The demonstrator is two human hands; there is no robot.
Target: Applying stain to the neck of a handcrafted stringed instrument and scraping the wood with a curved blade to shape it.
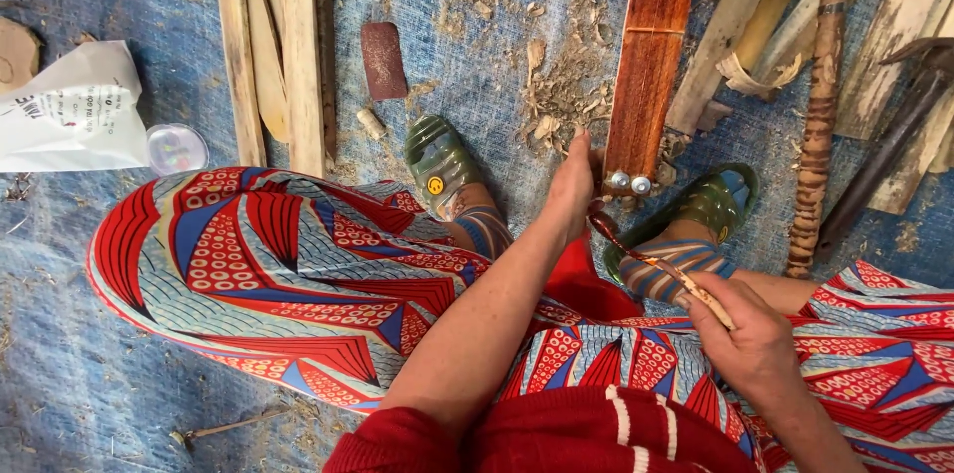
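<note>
1. The person sits on a blue mat (89, 374) with both feet out in front.
2. A long reddish-brown board (651, 46) lies between the feet, so the green sandals (437, 163) can keep it from sliding.
3. The left hand (574, 187) reaches down and touches the near end of the board, by two shiny round knobs (630, 181). The fingers are hidden, so I cannot tell if they grip or just press.
4. The right hand (752, 334) is closed tight on a thin curved tool (651, 262). Its tip points at the board's end, ready to work there.
5. Wood shavings (561, 85), sticks and a sandpaper piece (383, 59) lie close, easy to grab.
</note>
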